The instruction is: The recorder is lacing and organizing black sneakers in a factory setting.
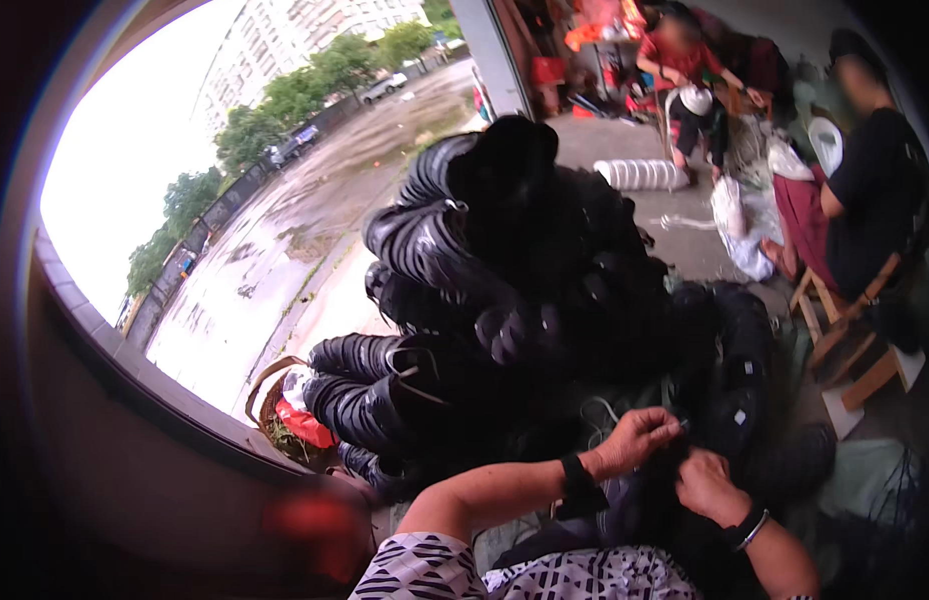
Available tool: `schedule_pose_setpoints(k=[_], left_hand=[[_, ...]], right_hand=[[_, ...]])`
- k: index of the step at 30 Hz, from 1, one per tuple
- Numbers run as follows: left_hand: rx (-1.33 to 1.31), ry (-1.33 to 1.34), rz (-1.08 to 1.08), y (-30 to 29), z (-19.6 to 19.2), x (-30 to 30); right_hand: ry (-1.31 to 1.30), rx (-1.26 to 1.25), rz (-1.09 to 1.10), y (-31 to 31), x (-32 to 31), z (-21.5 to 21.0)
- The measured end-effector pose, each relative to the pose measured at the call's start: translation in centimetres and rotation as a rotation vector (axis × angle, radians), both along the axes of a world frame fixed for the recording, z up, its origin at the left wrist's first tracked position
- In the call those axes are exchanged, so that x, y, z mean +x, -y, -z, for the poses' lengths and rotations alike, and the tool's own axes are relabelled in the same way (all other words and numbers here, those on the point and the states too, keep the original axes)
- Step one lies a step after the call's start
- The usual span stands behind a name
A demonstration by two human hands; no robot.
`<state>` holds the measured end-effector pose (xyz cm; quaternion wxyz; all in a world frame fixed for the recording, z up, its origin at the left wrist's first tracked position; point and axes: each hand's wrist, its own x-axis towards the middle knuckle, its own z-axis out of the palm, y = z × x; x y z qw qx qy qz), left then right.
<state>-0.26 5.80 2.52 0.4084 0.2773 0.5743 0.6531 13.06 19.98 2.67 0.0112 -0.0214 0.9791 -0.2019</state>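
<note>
My left hand [633, 442] is closed in a pinch, its thumb and forefinger pressed together beside a small pale bit that is too small to name. Just right of it and a little nearer, my right hand [707, 484] is curled closed against dark material above my lap. What the fingers hold is lost in the shadow. A thin pale cord [600, 412] loops up just left of my left hand. Beyond both hands rises a big heap of black, ribbed stacks [425, 245] that look like nested caps. One more dark stack [800, 465] lies right of my right hand.
At the left, a basket [270, 400] holds a red and white bag [307, 425] beside the open doorway. One person in red [680, 60] and another in black [875, 190] sit at the back right. A white ribbed stack [642, 175] lies on the floor, and a wooden chair [850, 330] stands right.
</note>
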Motion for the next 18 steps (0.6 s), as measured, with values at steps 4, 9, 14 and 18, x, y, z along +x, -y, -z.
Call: schedule_pose_setpoints(k=[4,9,14,18], left_hand=[[-0.094,-0.387,0.040,0.7,-1.6,-2.0],[-0.209,-1.082,0.122,-0.1,-4.2,-3.8],[-0.345,-1.381,0.307,-1.1,-5.7,-3.6],[-0.424,-1.570,0.471,-0.9,-5.5,-2.9]], right_hand=[[-0.401,-0.523,-0.014,-1.0,-2.1,-2.1],[-0.520,-1.511,0.496,-2.4,-3.6,-5.7],[-0.117,-1.688,0.467,-3.6,-1.2,0.0],[-0.141,-1.768,0.514,-3.0,0.0,1.3]])
